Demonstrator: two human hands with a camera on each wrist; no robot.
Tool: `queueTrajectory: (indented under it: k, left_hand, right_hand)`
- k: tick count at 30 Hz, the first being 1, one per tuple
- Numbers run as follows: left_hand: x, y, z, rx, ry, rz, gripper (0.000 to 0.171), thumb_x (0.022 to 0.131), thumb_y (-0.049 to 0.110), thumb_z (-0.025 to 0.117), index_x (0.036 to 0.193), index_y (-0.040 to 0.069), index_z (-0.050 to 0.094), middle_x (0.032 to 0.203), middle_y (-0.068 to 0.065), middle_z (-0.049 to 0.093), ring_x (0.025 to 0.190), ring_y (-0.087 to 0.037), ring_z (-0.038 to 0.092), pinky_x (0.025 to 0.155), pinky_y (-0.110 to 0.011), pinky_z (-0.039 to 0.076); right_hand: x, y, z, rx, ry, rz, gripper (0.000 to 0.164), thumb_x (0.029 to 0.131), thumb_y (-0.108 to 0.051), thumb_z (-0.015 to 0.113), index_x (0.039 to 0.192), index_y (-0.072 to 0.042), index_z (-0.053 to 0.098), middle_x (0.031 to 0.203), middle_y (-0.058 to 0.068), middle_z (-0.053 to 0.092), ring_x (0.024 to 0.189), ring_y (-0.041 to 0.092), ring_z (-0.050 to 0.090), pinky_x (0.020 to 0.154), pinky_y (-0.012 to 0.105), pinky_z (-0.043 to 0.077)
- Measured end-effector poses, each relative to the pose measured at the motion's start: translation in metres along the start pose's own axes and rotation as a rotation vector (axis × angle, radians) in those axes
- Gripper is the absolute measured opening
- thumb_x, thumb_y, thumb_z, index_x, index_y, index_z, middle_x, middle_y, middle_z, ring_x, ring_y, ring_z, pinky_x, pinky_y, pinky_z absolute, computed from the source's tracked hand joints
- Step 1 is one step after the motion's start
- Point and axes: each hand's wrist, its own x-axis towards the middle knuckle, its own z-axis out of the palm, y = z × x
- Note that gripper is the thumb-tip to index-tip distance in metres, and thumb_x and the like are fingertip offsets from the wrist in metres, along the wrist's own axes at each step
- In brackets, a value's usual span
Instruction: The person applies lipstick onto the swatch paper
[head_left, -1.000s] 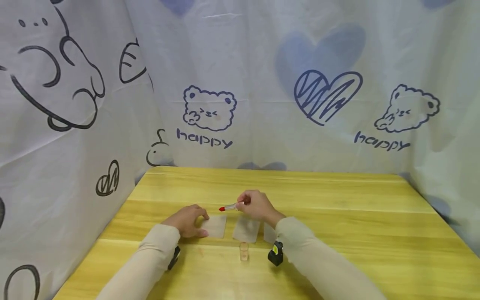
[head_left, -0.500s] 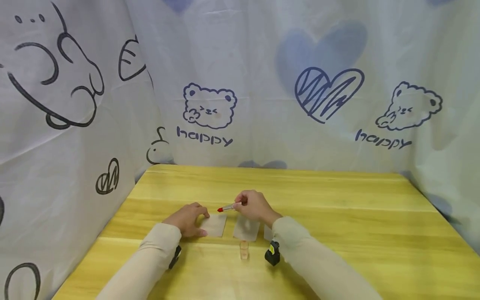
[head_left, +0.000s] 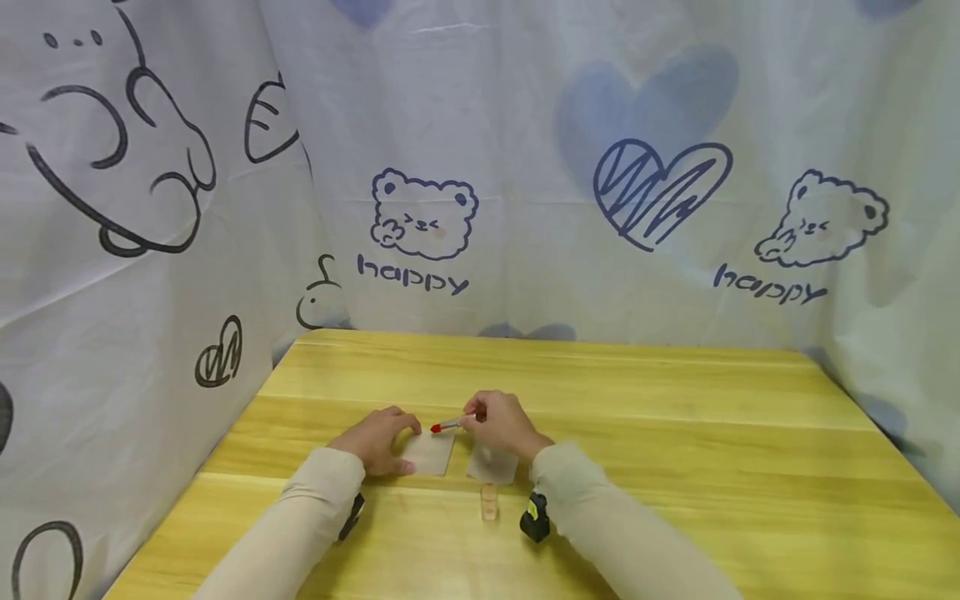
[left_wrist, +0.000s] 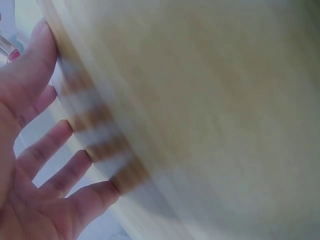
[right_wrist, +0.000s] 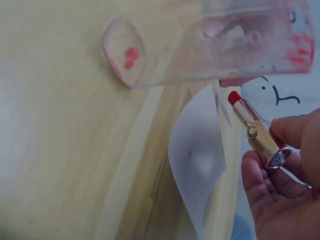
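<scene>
My right hand (head_left: 498, 421) pinches an uncapped lipstick (right_wrist: 255, 130) with a red tip and a gold tube between thumb and fingers. In the head view its tip lies at the upper edge of the left paper square (head_left: 431, 455); whether it touches is unclear. My left hand (head_left: 380, 442) rests at that square's left side, fingers spread. The left wrist view shows this left hand (left_wrist: 55, 165) with its fingertips down on the surface. A second paper square (head_left: 492, 467), with a tiny red mark in the right wrist view, lies below my right hand.
A clear lipstick cap (head_left: 489, 503), smeared red inside, stands in front of the second square; it looms large in the right wrist view. Both lie on a yellow wooden table (head_left: 675, 467). White printed curtains (head_left: 525, 275) hang behind and beside it.
My right hand has moved slightly left and toward me, bringing the lipstick tip down to the left square's upper edge. A third square is now hidden by the right arm. The left hand stays put.
</scene>
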Motion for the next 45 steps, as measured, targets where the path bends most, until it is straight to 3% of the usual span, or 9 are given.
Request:
queueTrajectory:
  k: [34, 45]
  left_hand:
    - [0.001, 0.001, 0.0, -0.004, 0.012, 0.008, 0.047, 0.078, 0.029, 0.083, 0.117, 0.017, 0.06, 0.125, -0.011, 0.054, 0.115, -0.036, 0.051, 0.097, -0.05, 0.043]
    - [0.001, 0.004, -0.002, 0.004, 0.008, -0.009, 0.046, 0.077, 0.028, 0.084, 0.115, 0.017, 0.061, 0.121, -0.01, 0.055, 0.113, -0.035, 0.052, 0.095, -0.05, 0.045]
  right_hand:
    - [-0.004, -0.003, 0.011, -0.106, 0.03, -0.124, 0.007, 0.093, -0.013, 0.066, 0.092, -0.006, 0.066, 0.07, -0.003, 0.053, 0.061, 0.009, 0.047, 0.054, 0.023, 0.041]
    - [-0.005, -0.004, 0.013, -0.134, 0.024, -0.127, 0.007, 0.093, -0.013, 0.066, 0.09, -0.007, 0.066, 0.069, -0.003, 0.054, 0.06, 0.009, 0.047, 0.052, 0.022, 0.041]
